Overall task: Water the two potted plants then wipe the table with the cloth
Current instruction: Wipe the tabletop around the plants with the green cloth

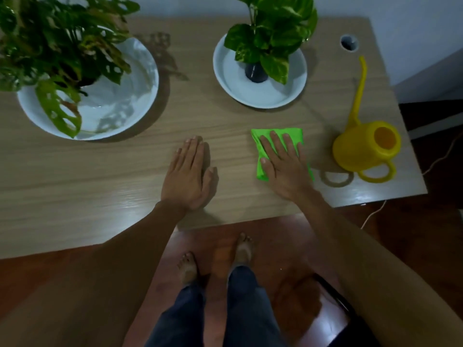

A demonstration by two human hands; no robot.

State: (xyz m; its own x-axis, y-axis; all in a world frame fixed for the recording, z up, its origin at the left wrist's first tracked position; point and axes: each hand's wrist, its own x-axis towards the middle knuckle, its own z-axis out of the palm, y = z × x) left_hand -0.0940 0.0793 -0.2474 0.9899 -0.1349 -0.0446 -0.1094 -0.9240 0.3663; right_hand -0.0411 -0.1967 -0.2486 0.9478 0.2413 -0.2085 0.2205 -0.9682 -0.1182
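- White, shallow round dishes hold both plants: the large white dish [130, 96] at far left carries a dark-potted plant with holed, yellowing leaves [57, 46], and the smaller white dish [260, 96] at far centre carries a small dark pot [255, 72] with a broad-leaved green plant [273, 28].
- Whether water stands in either dish cannot be told; both only show a sheen.
- Yellow plastic watering can [365, 146] stands upright at the right of the light wood-grain table [100, 171], its long thin spout reaching away toward the far edge, its loop handle toward the near edge; inside its round mouth only orange shadow shows.
- Bright green folded cloth [275, 136] lies flat on the table between the smaller dish and the near edge, just left of the can.
- Right hand [283, 166] presses palm-down on the cloth, fingers spread and flat, not curled around it.
- Left hand [190, 174] rests flat on bare wood left of the cloth, fingers together, holding nothing.
- Bare table stretches along the near edge to the left; the can sits close to the right edge, and a round cable hole [349, 42] lies in the far right corner.
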